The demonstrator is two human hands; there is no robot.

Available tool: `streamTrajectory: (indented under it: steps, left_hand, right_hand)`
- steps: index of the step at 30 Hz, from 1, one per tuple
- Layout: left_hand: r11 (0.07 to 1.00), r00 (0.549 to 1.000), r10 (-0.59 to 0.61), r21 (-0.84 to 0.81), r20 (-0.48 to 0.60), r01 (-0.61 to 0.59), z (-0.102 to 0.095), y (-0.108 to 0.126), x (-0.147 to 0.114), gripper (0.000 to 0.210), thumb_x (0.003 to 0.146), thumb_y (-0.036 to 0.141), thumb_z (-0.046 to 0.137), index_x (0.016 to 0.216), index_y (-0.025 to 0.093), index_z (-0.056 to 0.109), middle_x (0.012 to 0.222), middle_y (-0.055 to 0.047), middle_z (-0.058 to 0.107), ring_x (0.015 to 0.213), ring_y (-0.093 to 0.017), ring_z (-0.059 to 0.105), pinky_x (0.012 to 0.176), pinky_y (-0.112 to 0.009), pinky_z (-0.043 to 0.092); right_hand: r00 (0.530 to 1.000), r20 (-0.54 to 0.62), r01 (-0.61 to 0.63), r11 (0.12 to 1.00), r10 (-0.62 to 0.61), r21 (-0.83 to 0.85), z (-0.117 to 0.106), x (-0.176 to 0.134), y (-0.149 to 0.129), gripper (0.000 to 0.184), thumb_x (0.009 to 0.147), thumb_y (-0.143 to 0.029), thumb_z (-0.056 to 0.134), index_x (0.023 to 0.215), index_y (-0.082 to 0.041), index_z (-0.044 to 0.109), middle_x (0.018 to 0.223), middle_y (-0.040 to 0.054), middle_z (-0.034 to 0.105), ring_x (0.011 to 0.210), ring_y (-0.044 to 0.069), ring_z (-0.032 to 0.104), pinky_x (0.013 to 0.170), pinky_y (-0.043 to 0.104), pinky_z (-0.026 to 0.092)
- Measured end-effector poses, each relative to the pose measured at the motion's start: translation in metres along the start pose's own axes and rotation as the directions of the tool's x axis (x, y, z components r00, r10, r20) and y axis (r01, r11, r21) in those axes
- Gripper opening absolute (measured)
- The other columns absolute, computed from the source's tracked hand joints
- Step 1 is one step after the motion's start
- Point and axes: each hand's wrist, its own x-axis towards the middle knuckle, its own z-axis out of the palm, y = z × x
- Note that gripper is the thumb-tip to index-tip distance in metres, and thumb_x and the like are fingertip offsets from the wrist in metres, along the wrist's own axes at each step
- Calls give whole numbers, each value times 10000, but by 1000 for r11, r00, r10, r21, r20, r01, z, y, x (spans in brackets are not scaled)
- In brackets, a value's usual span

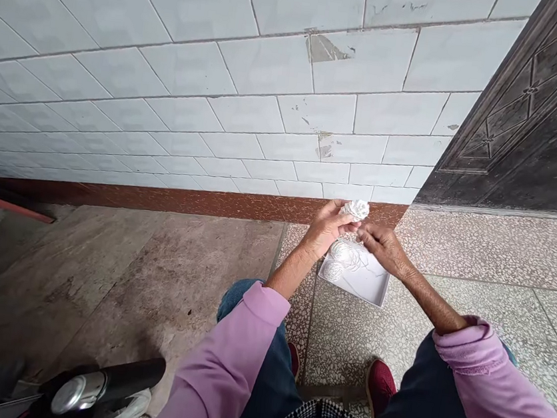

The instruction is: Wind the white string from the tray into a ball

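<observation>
My left hand (325,229) is closed on a white, ruffled, flower-like yarn piece (357,209), held up near the base of the wall. Just to the right, my right hand (385,247) has its fingers pinched together close to the piece's lower edge. Whatever it grips is too small to make out. Beneath both hands a shallow white box (374,291) stands on the floor. White yarn (345,251) lies wound and loose in its left part, with a smaller yarn ball (333,271) below it.
A white tiled wall (248,125) with a brown base strip rises in front, and a dark carved door (533,131) is at right. My shoes (381,386) rest on the speckled floor. At lower left lie a black cylinder with a silver end (81,393) and other items.
</observation>
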Motion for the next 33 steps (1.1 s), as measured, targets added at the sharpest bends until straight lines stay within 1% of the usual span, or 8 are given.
streamTrajectory:
  steps: [4,7,11,15,20,24,30,33]
  left_hand:
    - [959,994,74,278,-78,-49,-4,-6,5,481,647,373,877,998,204,595,922,-21,724,748,-139,650,671,-270,493]
    - [914,995,97,394,15,-95,-2,-7,3,397,651,312,855,948,200,617,848,10,691,702,-109,565,646,-245,418]
    - [956,978,-48,293,203,-13,3,-2,-4,416,685,361,884,989,193,654,872,-5,708,721,-122,597,685,-267,454]
    - [975,970,-73,221,232,21,6,-2,-8,478,714,411,914,1059,199,661,859,5,699,655,-93,545,618,-244,413]
    - [933,969,-24,354,246,-66,8,-13,-10,571,762,357,869,1271,207,659,1012,-43,763,656,-102,566,585,-243,454]
    - [911,965,13,395,261,-119,10,-20,-11,788,801,303,814,1551,236,584,968,-28,766,608,-100,559,573,-248,483]
    - [956,993,42,285,114,-74,8,-26,0,692,824,472,831,1433,176,687,879,-44,768,612,-130,646,576,-274,519]
    - [967,997,63,242,49,-73,9,-28,3,693,834,511,856,1419,180,688,966,-73,799,661,-144,698,617,-286,562]
  right_hand:
    - [996,78,42,998,-38,-48,-1,-3,-11,570,1066,-688,571,776,-205,658,684,4,593,646,154,512,645,311,384]
    - [995,-92,41,998,-46,-55,-18,-1,-16,552,1041,-703,624,793,-211,672,713,18,614,680,170,530,661,325,394]
    - [959,-282,25,1000,-22,7,-35,0,-15,623,972,-767,698,695,-230,547,639,-24,460,614,137,397,597,308,332]
    - [971,-204,-66,963,122,263,-27,1,-7,653,909,-809,741,703,-247,480,575,-71,352,526,103,290,499,271,243]
    - [943,-78,-240,825,324,512,-14,5,5,673,777,-787,859,720,-255,452,552,-106,306,457,56,169,432,240,153]
    - [927,-65,-277,793,369,543,-14,8,12,661,721,-750,918,736,-247,490,555,-112,309,460,44,151,431,227,143]
    - [961,-38,-227,858,275,461,-16,7,8,401,871,-603,791,896,-234,636,532,-109,332,465,80,204,467,255,148]
    - [975,-14,-199,905,220,375,-18,5,0,307,908,-518,755,969,-223,696,564,-91,378,495,96,257,489,269,192]
